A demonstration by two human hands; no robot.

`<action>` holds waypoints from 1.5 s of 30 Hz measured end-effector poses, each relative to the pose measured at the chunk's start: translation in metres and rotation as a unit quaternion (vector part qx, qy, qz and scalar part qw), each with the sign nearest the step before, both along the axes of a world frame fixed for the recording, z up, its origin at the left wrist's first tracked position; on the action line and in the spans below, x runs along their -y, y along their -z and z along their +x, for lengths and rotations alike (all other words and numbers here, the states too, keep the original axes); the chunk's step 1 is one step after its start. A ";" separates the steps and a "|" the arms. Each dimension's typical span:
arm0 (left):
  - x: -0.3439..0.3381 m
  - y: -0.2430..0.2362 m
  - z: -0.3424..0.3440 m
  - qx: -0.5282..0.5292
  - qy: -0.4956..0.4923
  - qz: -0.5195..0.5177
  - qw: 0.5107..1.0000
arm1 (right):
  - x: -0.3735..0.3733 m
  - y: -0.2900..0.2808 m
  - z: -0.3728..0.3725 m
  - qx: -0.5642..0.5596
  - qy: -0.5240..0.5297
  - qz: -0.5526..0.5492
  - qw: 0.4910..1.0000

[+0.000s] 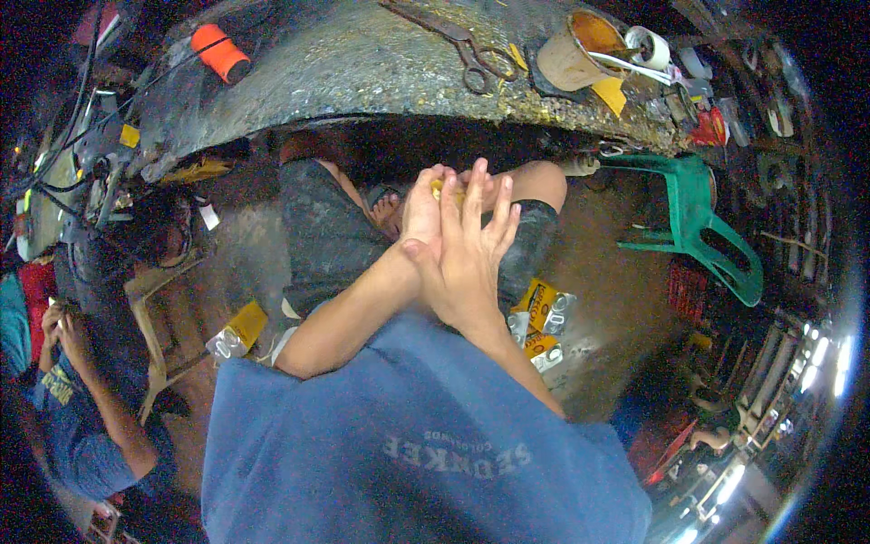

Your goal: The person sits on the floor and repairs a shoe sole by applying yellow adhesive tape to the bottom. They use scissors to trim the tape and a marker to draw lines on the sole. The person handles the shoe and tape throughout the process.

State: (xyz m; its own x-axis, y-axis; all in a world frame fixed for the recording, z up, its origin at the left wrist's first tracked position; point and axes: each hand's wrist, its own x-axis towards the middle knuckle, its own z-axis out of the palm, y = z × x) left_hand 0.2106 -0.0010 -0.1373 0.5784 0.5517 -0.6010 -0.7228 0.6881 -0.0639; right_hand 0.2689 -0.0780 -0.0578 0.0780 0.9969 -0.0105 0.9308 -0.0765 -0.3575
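My left hand (421,213) is closed around a small yellow piece (438,189), which peeks out near the fingertips and is mostly hidden. My right hand (467,245) lies against it from the right, palm inward, with fingers stretched upward and spread. Both hands meet above my lap, between my bare knees and dark shorts (326,236), just short of the workbench.
A worn bench (353,86) holds rusty scissors (462,54), a dirty cup (566,63) and an orange cylinder (217,50). Right are a green chair (725,249) and yellow packs (539,313) on the floor. Another pack (240,331) lies left, near a co-worker (109,435).
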 end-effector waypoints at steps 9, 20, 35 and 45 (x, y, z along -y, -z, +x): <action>-0.014 0.011 -0.020 -0.103 -0.003 0.033 0.994 | -0.040 -0.016 0.029 -0.084 0.067 0.266 0.958; -0.012 -0.034 -0.037 -0.114 0.051 0.133 0.983 | -0.200 -0.004 0.101 0.148 0.186 0.123 0.963; -0.019 -0.012 -0.032 -0.058 0.069 0.145 0.985 | -0.208 -0.003 0.105 0.138 0.110 0.111 0.978; -0.016 -0.013 -0.032 -0.070 0.037 0.089 0.993 | -0.091 -0.020 0.064 -0.229 0.048 0.086 0.968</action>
State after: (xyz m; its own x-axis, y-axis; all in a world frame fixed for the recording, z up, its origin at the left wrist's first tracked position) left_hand 0.1782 0.0147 -0.1243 0.5383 0.6161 -0.5750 -0.6631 0.7308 0.1622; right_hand 0.3330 0.0129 -0.0380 0.1976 0.9752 0.0997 0.6626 -0.0579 -0.7467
